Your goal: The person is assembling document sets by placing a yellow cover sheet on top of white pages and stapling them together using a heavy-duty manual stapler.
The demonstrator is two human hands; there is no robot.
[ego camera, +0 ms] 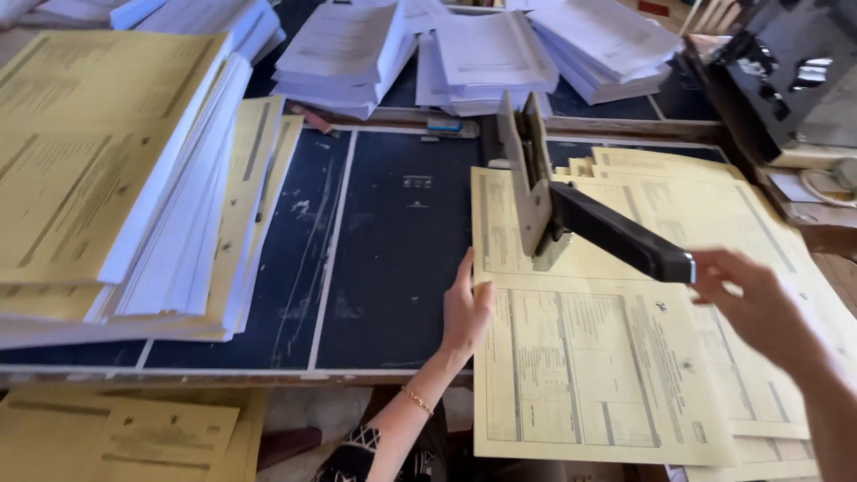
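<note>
Yellow form [589,375] lies nearest, flat on the desk [393,259], on top of more yellow sheets [759,268] fanned out to the right. Left hand [466,308] rests edge-on against the form's left side, fingers straight, grip open, holding nothing. A thin bracelet [417,400] sits on that wrist. Right hand [754,303] is at the end of the black lever [620,236] of a long-arm stapler [536,178]; fingertips touch the lever tip, grip loose, not wrapped round it. The lever stands raised at a slant over the form's upper half. The stapler's beige upright sits at the form's top edge. Left: tall stack [116,178] of yellow and white sheets. Back of desk: white paper piles [464,54]. Far right: dark machine [786,71], partly cut off.
</note>
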